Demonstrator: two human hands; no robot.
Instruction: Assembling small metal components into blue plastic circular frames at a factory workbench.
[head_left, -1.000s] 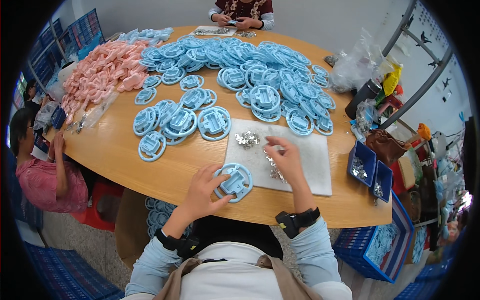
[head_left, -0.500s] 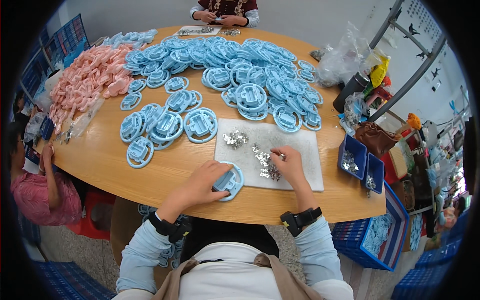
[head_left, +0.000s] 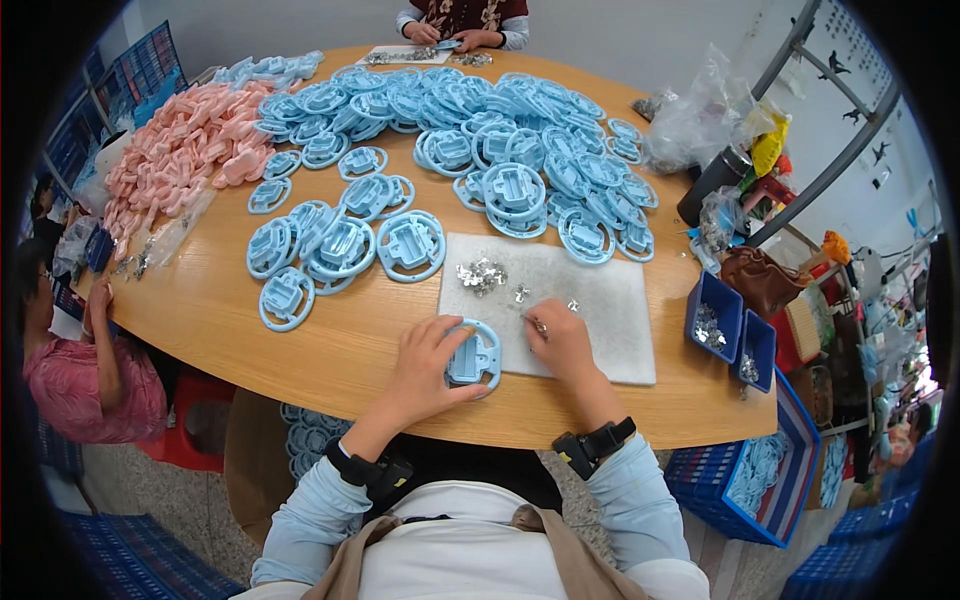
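Note:
My left hand (head_left: 425,370) is closed on the rim of a light-blue plastic steering wheel (head_left: 488,362), thumb at its near side and fingers at its far side. The wheel lies at the table's near edge, beside a white board (head_left: 620,345). Over that board my right hand (head_left: 562,345) is curled, with small metal clips at its fingertips; how many sit inside the palm is hidden. A heap of silvery metal clips (head_left: 482,276) rests on the board's far left. Two loose spots of clips, one piece (head_left: 522,292) and another (head_left: 573,305), lie close to my right fingers.
Blue steering wheels (head_left: 410,246) are piled across the table, with pink plastic parts (head_left: 190,150) at the far left. Two blue bins (head_left: 714,312) of metal parts stand at the right edge. A black flask (head_left: 715,185) stands behind. Co-workers sit across and at left.
The clips spread under my right hand are mostly off the board, and that hand has shifted left, fingers curled. My left hand and the wheel have moved slightly right.

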